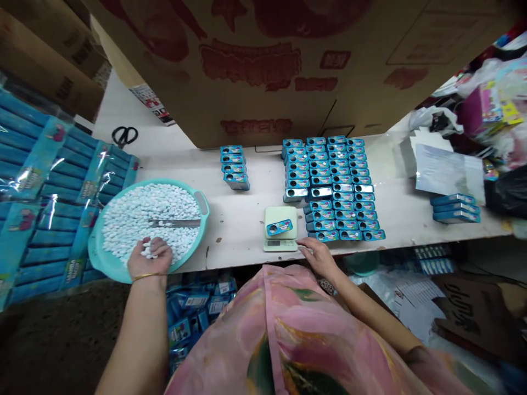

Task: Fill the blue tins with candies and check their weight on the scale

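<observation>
My left hand [149, 264] is in the turquoise basin [94, 253], palm up, with its fingers curled round some small white candies. Many more white candies [134, 216] fill the basin, and a flat metal tool [181, 223] lies across them. My right hand [319, 258] rests by the lower right corner of a pale green digital scale [280, 214], fingers stretched out and holding nothing. A small blue tin [279, 227] lies tilted on the scale's platform. Just right of the scale stand rows of blue tins [345, 206], with a few white candies on top.
A short row of blue tins [236, 182] stands in mid-table. A large cardboard box [255, 66] blocks the back. Black scissors [124, 135] lie at the left, beside plastic-wrapped blue packs [61, 189]. Stacked blue boxes [455, 208] sit at the right; more packs [193, 312] lie below the table edge.
</observation>
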Tool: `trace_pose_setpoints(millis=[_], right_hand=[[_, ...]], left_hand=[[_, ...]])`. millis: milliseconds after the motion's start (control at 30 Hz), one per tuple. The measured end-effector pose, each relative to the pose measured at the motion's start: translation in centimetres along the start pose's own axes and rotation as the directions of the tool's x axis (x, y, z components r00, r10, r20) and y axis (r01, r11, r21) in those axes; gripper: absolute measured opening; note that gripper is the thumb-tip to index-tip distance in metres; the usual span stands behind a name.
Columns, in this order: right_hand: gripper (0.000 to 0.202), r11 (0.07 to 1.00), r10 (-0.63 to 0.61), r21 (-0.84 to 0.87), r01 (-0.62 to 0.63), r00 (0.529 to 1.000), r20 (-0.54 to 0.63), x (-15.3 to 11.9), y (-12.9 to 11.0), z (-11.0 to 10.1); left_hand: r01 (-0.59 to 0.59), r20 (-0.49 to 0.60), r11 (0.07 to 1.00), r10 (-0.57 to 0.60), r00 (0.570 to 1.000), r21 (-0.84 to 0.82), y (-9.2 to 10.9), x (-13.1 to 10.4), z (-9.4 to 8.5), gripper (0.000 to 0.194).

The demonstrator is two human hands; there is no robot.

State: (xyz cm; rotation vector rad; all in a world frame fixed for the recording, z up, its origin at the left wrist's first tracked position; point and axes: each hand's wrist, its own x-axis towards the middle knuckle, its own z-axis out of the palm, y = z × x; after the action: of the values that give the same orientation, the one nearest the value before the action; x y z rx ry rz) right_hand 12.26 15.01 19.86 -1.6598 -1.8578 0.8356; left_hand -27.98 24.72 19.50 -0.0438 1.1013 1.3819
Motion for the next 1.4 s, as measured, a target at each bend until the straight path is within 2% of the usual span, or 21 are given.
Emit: trace_pose_setpoints(millis=[67,100,167,233,300,367,433,500,633,733,833,1033,1200,1300,1400], right_hand=[[0.020,0.995,-0.068,0.076,0.063,0.996,0.064,1.4,-2.5,0.7],[0.020,0.987,-0.132,0.102,0.122,0.986,0.097,2.1,-4.0,1.2],[0.021,0.954,-0.296,0.104,0.282,0.941,0.163,3.7,-6.9,2.3],[0.023,0.904,-0.419,0.018,0.427,0.878,0.232,5.0,-9.3,3.4],[0.025,0.863,-0.434,-0.133,0.487,0.851,0.297,5.8,-10.7,4.3],[0.028,0.832,-0.395,-0.269,0.486,0.858,0.329,6.1,-11.0,4.9],[0.030,0.812,-0.377,-0.324,0.485,0.861,0.342,6.2,-10.5,5.1],[0.028,0.809,-0.388,-0.316,0.496,0.854,0.346,6.2,-9.5,5.0],[0.022,0.841,-0.442,-0.180,0.511,0.840,0.316,6.6,-7.4,3.8],[0.020,0.903,-0.404,-0.065,0.424,0.892,0.203,7.2,-5.8,2.6],[0.021,0.944,-0.313,-0.072,0.323,0.942,0.120,7.8,-4.2,2.2],[0.026,0.901,-0.313,-0.235,0.365,0.921,0.231,8.0,-2.5,2.6],[0.022,0.956,-0.269,-0.091,0.281,0.956,0.120,8.0,-2.2,2.3],[0.019,0.966,-0.258,0.006,0.259,0.959,0.118,8.1,-2.2,2.2],[0.022,0.965,-0.259,-0.010,0.261,0.963,0.071,8.0,-2.3,2.1]], left_hand=[[0.073,0.095,0.982,-0.057,0.994,-0.174,-2.2,-1.8,1.5,0.025],[0.146,0.115,0.971,-0.126,0.985,-0.190,-3.7,-2.8,2.4,0.023],[0.287,0.076,0.947,-0.279,0.957,-0.141,-7.2,-4.5,4.4,0.023],[0.364,-0.022,0.927,-0.367,0.930,-0.093,-10.5,-6.1,6.4,0.026],[0.469,0.026,0.881,-0.469,0.883,-0.060,-13.0,-7.3,7.9,0.025],[0.512,0.104,0.858,-0.505,0.857,-0.051,-14.3,-8.1,8.9,0.027],[0.523,0.133,0.851,-0.513,0.848,-0.048,-14.7,-8.5,9.5,0.029],[0.530,0.101,0.846,-0.523,0.846,-0.054,-14.8,-8.6,9.9,0.028],[0.525,0.005,0.848,-0.526,0.850,-0.075,-15.1,-8.2,10.7,0.026],[0.493,0.010,0.868,-0.493,0.870,-0.066,-15.7,-7.7,10.9,0.026],[0.459,0.021,0.885,-0.459,0.888,-0.082,-15.9,-7.0,10.4,0.025],[0.401,-0.007,0.910,-0.404,0.915,-0.105,-14.8,-6.4,8.6,0.024],[0.394,-0.017,0.910,-0.399,0.917,-0.128,-14.4,-6.6,7.3,0.025],[0.411,-0.041,0.902,-0.419,0.907,-0.132,-14.7,-6.6,6.7,0.024],[0.418,-0.059,0.898,-0.429,0.901,-0.134,-14.9,-6.5,6.3,0.023]])
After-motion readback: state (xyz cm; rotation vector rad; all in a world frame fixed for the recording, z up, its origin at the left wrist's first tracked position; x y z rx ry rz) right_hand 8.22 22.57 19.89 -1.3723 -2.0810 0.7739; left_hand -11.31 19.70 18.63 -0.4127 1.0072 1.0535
